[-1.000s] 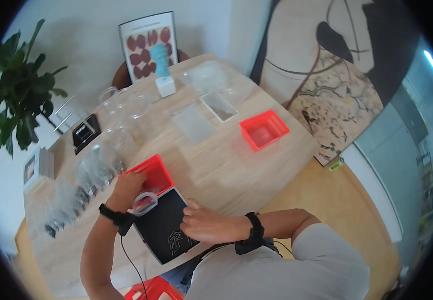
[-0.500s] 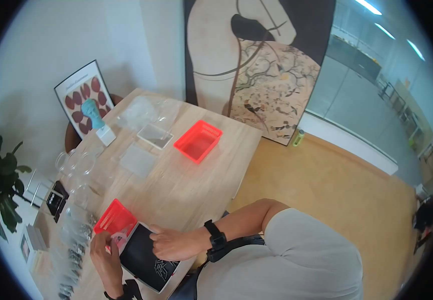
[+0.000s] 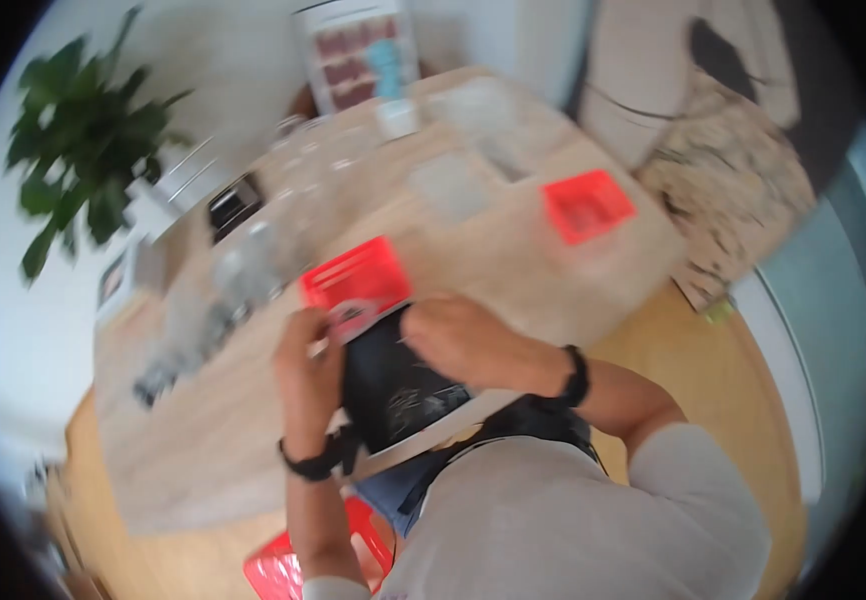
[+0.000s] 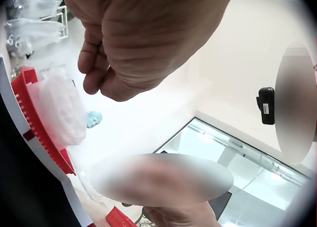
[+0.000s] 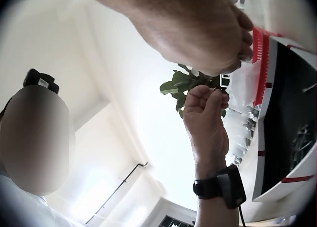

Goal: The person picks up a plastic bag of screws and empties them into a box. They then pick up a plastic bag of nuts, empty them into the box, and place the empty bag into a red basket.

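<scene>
A black-bottomed tray (image 3: 375, 368) with a white rim lies in front of me, several slim silver metal pieces (image 3: 408, 408) at its near end. Against its far edge stands a red basket (image 3: 378, 268), with a clear plastic bag (image 4: 62, 108) bulging up at its near end. My left hand (image 3: 310, 365) is just left of the bag, fingers curled, thumb against the fingertips in the right wrist view. My right hand (image 3: 458, 335) hovers over the tray's far right part with curled fingers; I cannot tell whether something small is in its fingertips.
A second red basket (image 3: 590, 205) stands at the table's far right. Filled clear bags (image 3: 228, 300) run along the left side. Clear round containers (image 3: 318, 160), a flat pale sheet (image 3: 450, 187) and a blue bust (image 3: 385, 68) are farther back. Another red container (image 3: 278, 570) is below the table edge.
My left hand has come back out of the red basket to beside the clear bag. My right hand has shifted towards the tray's far edge. The head view swung right and back.
</scene>
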Demonstrator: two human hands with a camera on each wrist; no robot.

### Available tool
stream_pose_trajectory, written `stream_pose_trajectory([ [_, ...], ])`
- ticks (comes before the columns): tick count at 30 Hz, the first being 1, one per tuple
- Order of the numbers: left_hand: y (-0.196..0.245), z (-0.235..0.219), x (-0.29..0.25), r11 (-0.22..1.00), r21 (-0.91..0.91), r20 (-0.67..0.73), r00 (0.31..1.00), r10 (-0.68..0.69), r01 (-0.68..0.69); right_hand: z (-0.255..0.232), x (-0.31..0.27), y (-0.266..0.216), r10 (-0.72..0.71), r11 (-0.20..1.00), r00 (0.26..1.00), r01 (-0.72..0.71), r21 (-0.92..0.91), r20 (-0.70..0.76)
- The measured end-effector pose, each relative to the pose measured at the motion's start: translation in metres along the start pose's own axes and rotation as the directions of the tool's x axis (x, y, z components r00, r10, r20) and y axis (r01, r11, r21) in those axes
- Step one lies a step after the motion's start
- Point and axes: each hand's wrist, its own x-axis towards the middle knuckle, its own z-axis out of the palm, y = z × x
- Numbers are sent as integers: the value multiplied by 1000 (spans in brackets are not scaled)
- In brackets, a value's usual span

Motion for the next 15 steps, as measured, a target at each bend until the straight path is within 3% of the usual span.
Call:
stream_pose_trajectory([
  [5,-4,9,6,999,-9,18,999,31,-31,-20,17,-10,110,993,994,-109,33,-16],
  [7,-6,13,9,999,-26,24,999,30,-29,-16,21,-12,101,995,995,-100,11,-27],
  [9,-11,18,13,986,104,55,991,124,-129,-16,27,-15,89,995,996,-89,-34,-1],
  [12,-8,15,16,982,129,8,991,136,-136,-10,35,-17,52,997,999,-52,-58,1],
  [13,-7,13,15,983,126,-2,991,132,-131,-9,39,-17,46,997,999,-46,-63,9],
  [15,-7,8,3,1000,11,-65,998,-24,25,-2,45,-19,-7,995,1000,4,-100,-30],
])
